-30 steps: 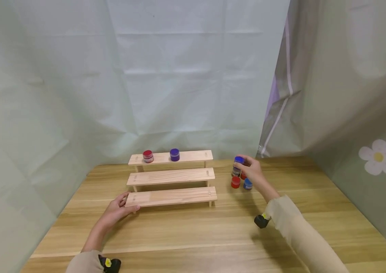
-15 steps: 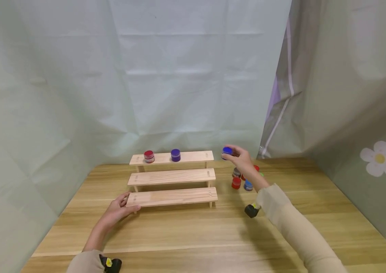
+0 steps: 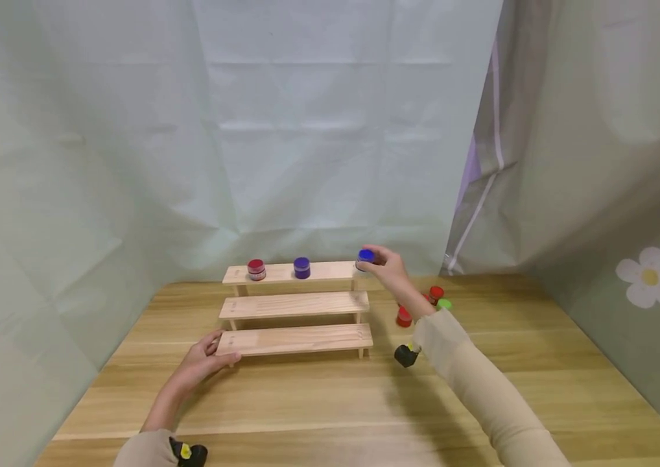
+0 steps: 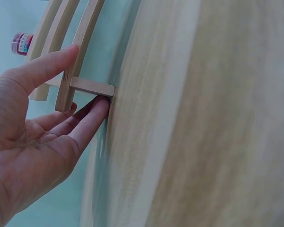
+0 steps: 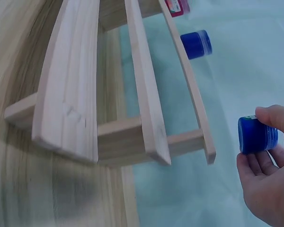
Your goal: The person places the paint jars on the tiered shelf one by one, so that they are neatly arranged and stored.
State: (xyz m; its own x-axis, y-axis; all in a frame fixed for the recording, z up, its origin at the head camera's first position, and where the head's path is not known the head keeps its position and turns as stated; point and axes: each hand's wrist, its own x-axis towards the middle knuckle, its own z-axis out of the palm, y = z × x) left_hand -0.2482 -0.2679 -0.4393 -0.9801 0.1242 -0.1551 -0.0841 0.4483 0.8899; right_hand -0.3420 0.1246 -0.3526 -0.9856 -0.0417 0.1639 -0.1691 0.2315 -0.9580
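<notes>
A three-tier wooden stand (image 3: 295,338) stands on the table. My left hand (image 3: 197,363) grips the left end of its lowest step, thumb on the front edge and fingers round by the leg (image 4: 92,87). With thumb and fingers, my right hand (image 3: 393,272) pinches a small blue-lidded paint jar (image 3: 365,257) near the right end of the top step. In the right wrist view a gap shows between this blue jar (image 5: 255,135) and the top board. A red-lidded jar (image 3: 257,270) and a darker blue jar (image 3: 302,268) sit on the top step.
Right of the stand, several jars stand on the table (image 3: 318,402), partly hidden by my right forearm. Among them are a red jar (image 3: 403,317), another red-lidded jar (image 3: 436,293) and a green-lidded one (image 3: 445,304). Pale sheeting (image 3: 330,130) hangs behind.
My right hand has lifted the blue-lidded jar off a dark jar in the group and carried it left to the stand's top step. My left hand keeps its grip on the lowest step.
</notes>
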